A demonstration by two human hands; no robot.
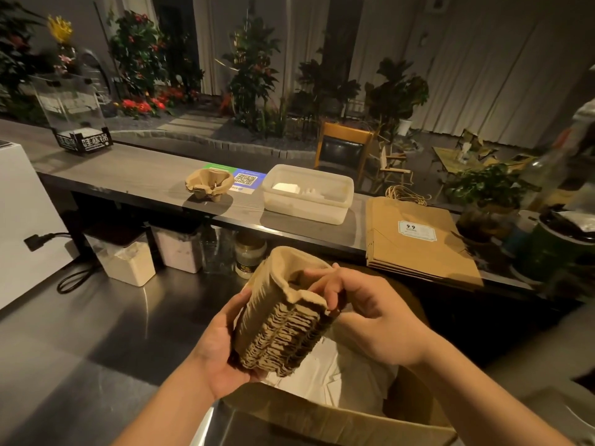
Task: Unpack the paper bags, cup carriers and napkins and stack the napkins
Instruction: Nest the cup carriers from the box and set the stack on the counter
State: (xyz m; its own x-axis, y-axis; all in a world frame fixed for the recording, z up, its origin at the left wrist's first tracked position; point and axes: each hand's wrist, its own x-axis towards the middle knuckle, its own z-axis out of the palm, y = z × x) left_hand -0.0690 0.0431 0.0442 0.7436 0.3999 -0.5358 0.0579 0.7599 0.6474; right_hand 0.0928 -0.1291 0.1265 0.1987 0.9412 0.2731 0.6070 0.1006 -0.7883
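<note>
Cup carriers (283,313), nested, rest in left hand (222,342); right hand (370,317) pinches their top edge.

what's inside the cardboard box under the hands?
White paper sheets, probably napkins, lie loosely inside the cardboard box. The stack of cup carriers, held by the left hand and right hand, covers part of the opening; anything beneath the paper is hidden.

Café or drinks counter, evening. Evidence: payment QR code sign (246,180) on the grey serving ledge (135,175), stacked pulp cup carriers (210,185), flat takeaway paper bags (418,239), steel worktop (96,333), customer chair (344,149) among potted plants (251,69).
</note>
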